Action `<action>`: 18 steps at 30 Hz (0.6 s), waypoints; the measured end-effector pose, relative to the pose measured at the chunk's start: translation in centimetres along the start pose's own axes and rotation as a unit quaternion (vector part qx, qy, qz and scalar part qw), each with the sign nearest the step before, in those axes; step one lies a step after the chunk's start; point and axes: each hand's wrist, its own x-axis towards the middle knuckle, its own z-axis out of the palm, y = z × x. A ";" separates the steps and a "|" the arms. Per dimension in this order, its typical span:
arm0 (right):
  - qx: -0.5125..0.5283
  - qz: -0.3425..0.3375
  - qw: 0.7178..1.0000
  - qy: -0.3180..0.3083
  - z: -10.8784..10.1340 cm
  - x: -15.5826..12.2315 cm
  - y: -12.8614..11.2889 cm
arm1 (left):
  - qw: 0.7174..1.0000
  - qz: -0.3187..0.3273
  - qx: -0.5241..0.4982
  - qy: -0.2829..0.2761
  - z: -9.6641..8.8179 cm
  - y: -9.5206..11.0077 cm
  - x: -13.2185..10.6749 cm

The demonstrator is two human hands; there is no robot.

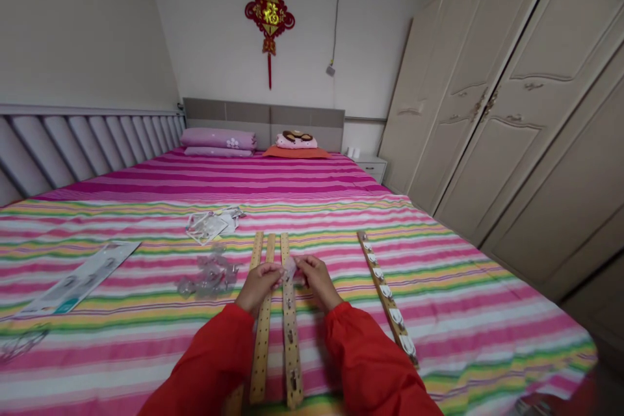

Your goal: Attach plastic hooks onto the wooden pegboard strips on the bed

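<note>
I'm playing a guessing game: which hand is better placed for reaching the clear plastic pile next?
Left, I'd say: the left hand looks nearer the clear plastic pile, while the right hand is across the three side-by-side wooden strips.

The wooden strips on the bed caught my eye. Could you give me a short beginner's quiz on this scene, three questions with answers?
1. Multiple choice: What shows between the left hand and the right hand?
a) a pair of scissors
b) a small translucent piece
c) a pillow

2. True or false: The wooden strip with white pieces lies to the right of both hands.

3. Open: What colour are the sleeves?

Key: 1. b; 2. true; 3. red.
</note>
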 end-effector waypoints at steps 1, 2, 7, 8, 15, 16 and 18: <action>0.006 0.009 1.000 0.002 -0.1 0.0 0.3 | 1.000 -0.006 -0.013 0.007 0.1 0.0 0.2; 0.011 0.018 1.000 0.001 -0.2 -0.1 0.6 | 1.000 -0.007 -0.022 0.012 0.2 0.0 0.5; 0.034 0.043 0.998 0.004 -0.5 -0.2 1.3 | 0.999 0.016 -0.016 0.029 0.6 -1.2 1.8; 0.034 0.046 0.998 0.006 -0.6 -0.1 1.4 | 0.999 0.029 -0.002 0.034 0.7 -1.6 2.1; 0.043 0.059 0.997 0.021 -0.8 0.5 2.9 | 0.986 0.083 0.121 0.083 0.3 -3.9 3.4; 0.045 0.062 0.997 0.024 -0.8 0.7 3.2 | 0.984 0.084 0.132 0.087 0.3 -4.0 3.5; 0.048 0.068 0.996 0.030 -0.9 0.9 3.7 | 0.980 0.088 0.154 0.092 0.2 -4.2 3.4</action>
